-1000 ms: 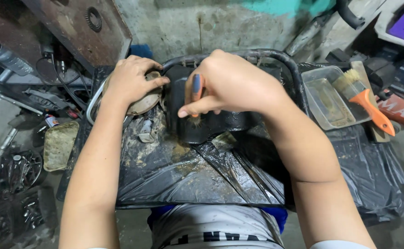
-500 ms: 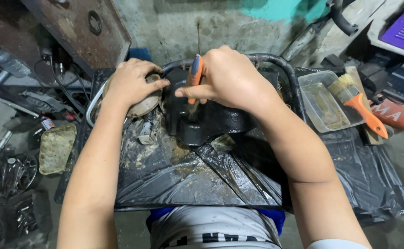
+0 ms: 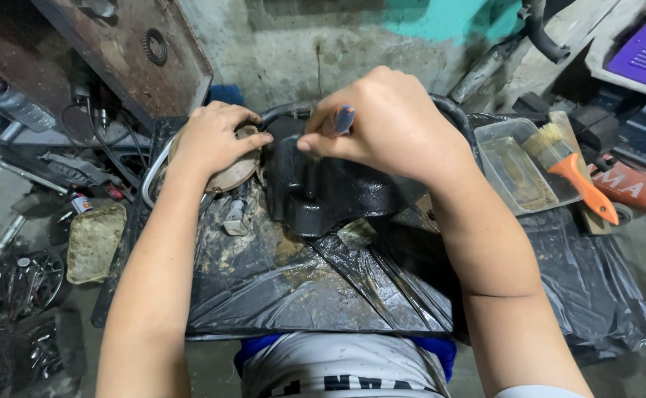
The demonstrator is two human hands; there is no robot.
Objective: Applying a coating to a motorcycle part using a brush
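My right hand (image 3: 385, 125) is closed around a tool with a blue and orange handle (image 3: 344, 118), held upright over a black greasy engine casing (image 3: 330, 191). The tool's shaft is hidden behind my fingers. My left hand (image 3: 216, 136) grips a round tan cover (image 3: 233, 173) at the casing's left side. The casing rests on a black plastic sheet (image 3: 293, 287) spread over a low stand with a metal tube frame (image 3: 153, 173).
A clear plastic tray (image 3: 518, 169) and an orange-handled paintbrush (image 3: 570, 166) lie at the right. A dirty yellowish tray (image 3: 95, 242), small parts and gears (image 3: 25, 280) sit on the floor at the left. A concrete wall (image 3: 301, 44) stands behind.
My right hand has turned the tool from slanted to upright and lifted a little over the casing. The left hand stays on the round cover.
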